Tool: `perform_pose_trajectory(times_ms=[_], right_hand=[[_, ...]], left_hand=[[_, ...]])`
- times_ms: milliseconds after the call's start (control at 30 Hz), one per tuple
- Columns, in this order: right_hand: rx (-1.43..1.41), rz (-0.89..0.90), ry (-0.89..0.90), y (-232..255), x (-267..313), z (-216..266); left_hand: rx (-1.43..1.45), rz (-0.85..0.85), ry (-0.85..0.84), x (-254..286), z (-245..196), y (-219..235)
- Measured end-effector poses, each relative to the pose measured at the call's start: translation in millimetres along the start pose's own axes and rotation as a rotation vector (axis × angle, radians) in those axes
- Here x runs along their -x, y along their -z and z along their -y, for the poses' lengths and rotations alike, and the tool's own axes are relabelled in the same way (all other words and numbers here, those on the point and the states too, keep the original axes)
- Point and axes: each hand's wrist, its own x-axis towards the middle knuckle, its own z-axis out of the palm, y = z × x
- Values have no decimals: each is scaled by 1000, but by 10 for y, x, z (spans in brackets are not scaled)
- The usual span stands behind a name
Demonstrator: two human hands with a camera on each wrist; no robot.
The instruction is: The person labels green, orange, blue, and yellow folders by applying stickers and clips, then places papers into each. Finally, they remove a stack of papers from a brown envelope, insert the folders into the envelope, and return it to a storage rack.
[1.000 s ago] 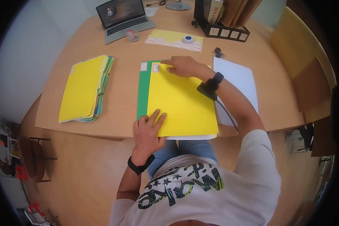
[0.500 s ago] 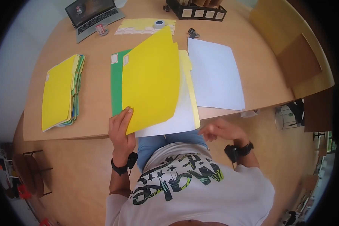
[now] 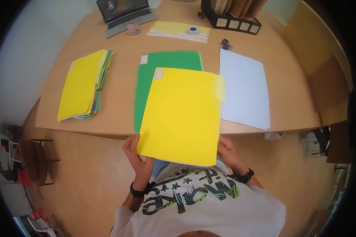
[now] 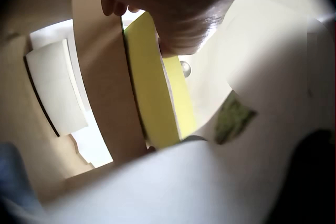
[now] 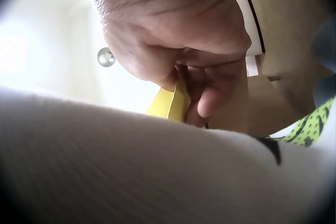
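two hands are gripping the yellow folder (image 3: 180, 114): my left hand (image 3: 136, 156) is pinching its near left corner and my right hand (image 3: 227, 154) is pinching its near right corner. the folder is overhanging the desk's (image 3: 122, 51) near edge, lying over the green folder (image 3: 162, 63), with white paper (image 3: 245, 89) just beside

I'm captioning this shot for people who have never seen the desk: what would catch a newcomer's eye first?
The big yellow folder, held at its near corners by the left hand and the right hand, fills the middle and hangs over the table edge. Under it lies a green folder, with white sheets to its right. A stack of folders, yellow on top, sits off to the left.
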Motion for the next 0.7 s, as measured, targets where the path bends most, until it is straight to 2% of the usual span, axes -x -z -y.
perform_pose_trajectory(times_ms=[67,167,267,333,400,533,600,700], right_hand=[[46,-8,22,-35,2,20],[87,-5,102,-58,-44,44],[135,39,208,-161,-127,179],[135,106,287,-275,-202,373],[47,216,313,-323,-272,474],[121,201,394,-357,-379,528],[153,203,398,-337,-406,518],[184,183,382,-320,-409,537]], left_hand=[[414,-13,272,12,-120,-9],[460,21,340,49,38,70],[439,23,221,-12,191,219],[485,-80,139,-200,226,336],[545,-191,50,-479,303,529],[721,-367,-65,-1260,557,1171],[678,-424,-49,-1629,701,1512],[641,-350,100,-2025,942,1982]])
